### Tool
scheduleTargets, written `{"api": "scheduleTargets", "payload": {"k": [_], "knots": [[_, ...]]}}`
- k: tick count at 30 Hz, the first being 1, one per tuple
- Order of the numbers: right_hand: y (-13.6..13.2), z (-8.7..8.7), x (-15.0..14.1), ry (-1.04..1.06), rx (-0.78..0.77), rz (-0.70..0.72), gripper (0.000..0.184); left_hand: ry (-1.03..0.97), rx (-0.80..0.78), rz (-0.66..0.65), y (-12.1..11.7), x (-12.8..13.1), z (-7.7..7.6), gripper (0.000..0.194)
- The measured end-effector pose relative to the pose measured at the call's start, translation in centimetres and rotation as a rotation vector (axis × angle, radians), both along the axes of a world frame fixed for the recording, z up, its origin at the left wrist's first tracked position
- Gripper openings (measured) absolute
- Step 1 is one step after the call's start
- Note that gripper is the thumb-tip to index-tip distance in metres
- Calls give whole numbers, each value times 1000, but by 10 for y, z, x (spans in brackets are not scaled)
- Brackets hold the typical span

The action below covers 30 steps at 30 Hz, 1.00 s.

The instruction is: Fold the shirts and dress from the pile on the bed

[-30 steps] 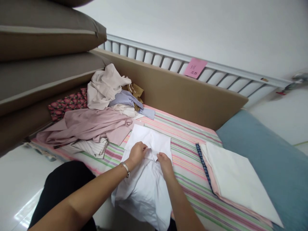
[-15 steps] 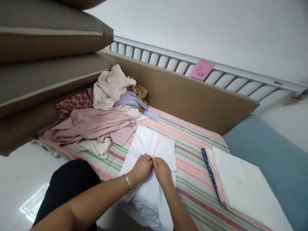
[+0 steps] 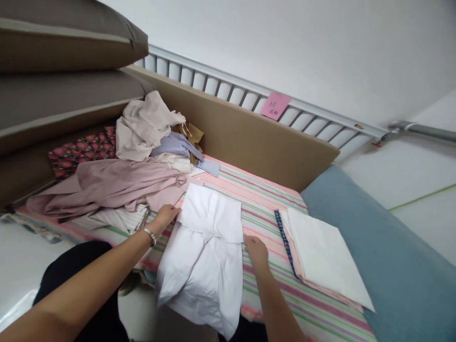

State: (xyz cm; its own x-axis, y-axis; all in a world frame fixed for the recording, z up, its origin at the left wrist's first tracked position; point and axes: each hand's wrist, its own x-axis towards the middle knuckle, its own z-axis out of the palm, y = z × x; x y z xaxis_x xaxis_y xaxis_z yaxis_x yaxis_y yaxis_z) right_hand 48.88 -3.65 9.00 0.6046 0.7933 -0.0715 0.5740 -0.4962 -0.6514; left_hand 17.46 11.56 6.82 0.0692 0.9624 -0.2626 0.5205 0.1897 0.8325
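Note:
A white button-up shirt (image 3: 210, 256) lies in front of me, its far part folded over and its near part hanging off the bed edge. My left hand (image 3: 168, 216), with a silver bracelet at the wrist, pinches the left side of the folded part. At the opposite side, the fingers of my right hand (image 3: 256, 248) are closed on the shirt's right edge. A small row of buttons shows along the middle of the folded part.
A heap of clothes, with a pink garment (image 3: 117, 183) and a cream one (image 3: 146, 126), lies left on the striped sheet (image 3: 263, 204). Folded clothes (image 3: 320, 256) are stacked at right beside a blue mat (image 3: 384, 247). Grey-brown cushions (image 3: 64, 99) tower at upper left; a board (image 3: 242, 128) stands behind.
My hands have parted from the shirt's middle to its left and right edges. The folded part now lies flatter and wider. The view has shifted to the right.

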Motion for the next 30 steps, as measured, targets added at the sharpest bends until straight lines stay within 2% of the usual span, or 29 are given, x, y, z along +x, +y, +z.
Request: {"api": "scheduleTargets", "payload": {"k": [6,10,12,14,16,18,19,21,23,26,30], "knots": [[17,-4,-4,-77,-129,46,28,89,-39,-27,-4,9,5,17],[20,0,5,-146,-211,63,18,193,10,-64,-5,4,11,14],[20,4,3,-189,-227,49,19,246,88,-54,-6,3,18,13],[24,8,-7,-273,-170,46,34,289,249,-62,-7,7,25,28],[31,9,-26,-395,-46,120,47,332,509,-198,-11,17,29,41],[39,4,-48,-496,58,278,53,380,753,-451,-17,29,26,49],[43,0,-59,-521,71,365,54,404,822,-574,-22,34,22,51],[48,-12,-73,-532,34,505,52,443,837,-730,-31,42,9,53],[49,-26,-80,-545,2,586,50,469,799,-785,-38,45,-5,54],[46,-39,-78,-574,11,613,48,491,767,-791,-42,46,-17,56],[46,-38,-75,-543,36,607,48,497,732,-809,-36,48,-15,56]]}}
